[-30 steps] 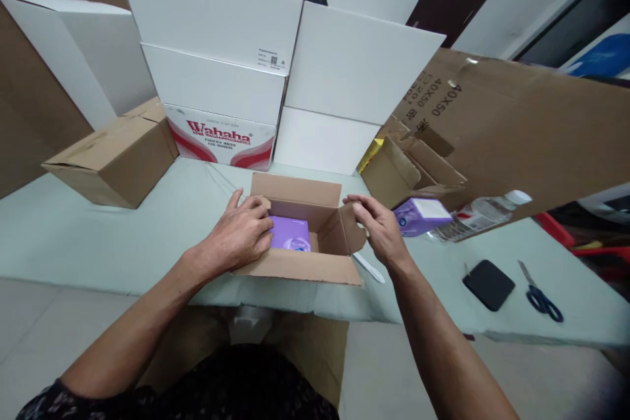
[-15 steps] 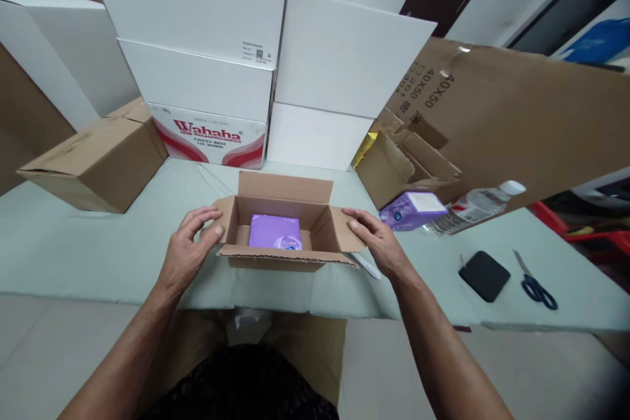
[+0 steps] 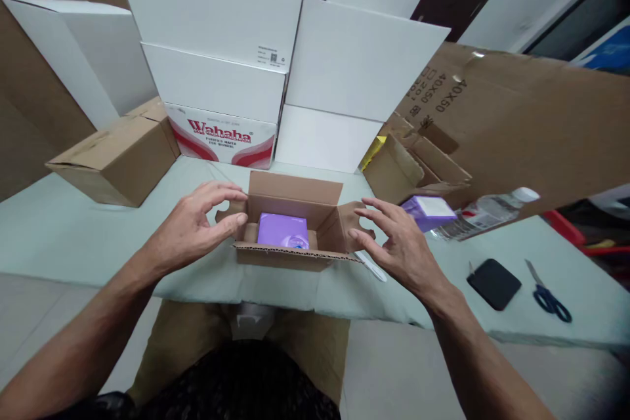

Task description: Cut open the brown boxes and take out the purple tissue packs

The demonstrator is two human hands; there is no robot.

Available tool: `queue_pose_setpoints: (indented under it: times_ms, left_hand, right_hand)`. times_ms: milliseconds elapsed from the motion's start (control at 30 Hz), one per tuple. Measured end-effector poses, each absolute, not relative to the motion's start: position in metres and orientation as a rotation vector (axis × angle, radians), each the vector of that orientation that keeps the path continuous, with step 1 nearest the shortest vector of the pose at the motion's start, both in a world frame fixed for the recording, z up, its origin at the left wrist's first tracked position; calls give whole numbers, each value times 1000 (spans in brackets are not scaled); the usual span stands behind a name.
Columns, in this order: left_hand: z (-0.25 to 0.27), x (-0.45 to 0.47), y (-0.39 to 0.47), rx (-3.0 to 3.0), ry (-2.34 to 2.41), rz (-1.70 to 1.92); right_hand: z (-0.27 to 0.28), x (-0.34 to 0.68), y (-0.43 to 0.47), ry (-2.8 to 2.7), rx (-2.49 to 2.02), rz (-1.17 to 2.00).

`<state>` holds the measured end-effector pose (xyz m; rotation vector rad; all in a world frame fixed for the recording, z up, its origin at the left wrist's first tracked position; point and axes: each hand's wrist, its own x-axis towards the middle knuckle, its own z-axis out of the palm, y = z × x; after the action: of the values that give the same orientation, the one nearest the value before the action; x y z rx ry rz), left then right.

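A small brown cardboard box (image 3: 280, 262) stands on the table near its front edge, flaps spread outward. Inside it, toward the left, lies a purple packet (image 3: 283, 231). My left hand (image 3: 199, 226) is at the box's left flap, thumb and fingers apart with a gap between them. On the other side my right hand (image 3: 394, 239) hovers at the right flap (image 3: 350, 223), its fingers spread; whether the fingertips touch the cardboard I cannot tell. A thin white object (image 3: 371, 266) lies beside the box, partly below my right hand.
White Wahaha cartons (image 3: 221, 138) stand behind the box. A closed brown carton (image 3: 115, 161) is at left. On the right are an opened carton (image 3: 394, 167), another purple packet (image 3: 429, 211), a plastic bottle (image 3: 487, 215), a black square pouch (image 3: 493, 283) and scissors (image 3: 548, 298).
Both hands have loosened from the side flaps and opened their fingers. The box and the purple packet inside stay in place on the table; the view has shifted slightly.
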<state>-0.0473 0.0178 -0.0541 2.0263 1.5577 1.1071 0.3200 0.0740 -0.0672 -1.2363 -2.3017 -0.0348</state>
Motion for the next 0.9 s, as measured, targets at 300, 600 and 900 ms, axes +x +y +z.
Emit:
queue_pose_setpoints:
  times_ms: [300, 600, 900]
  left_hand:
    - [-37, -26, 45, 2211, 1347, 126]
    - [-42, -2, 69, 1844, 1501, 262]
    - [-82, 35, 97, 1368, 1570, 442]
  right_hand:
    - [-40, 281, 69, -2855, -1145, 293]
    - [-49, 248, 87, -2993, -1434, 488]
    - [-72, 215, 104, -2881, -1792, 648]
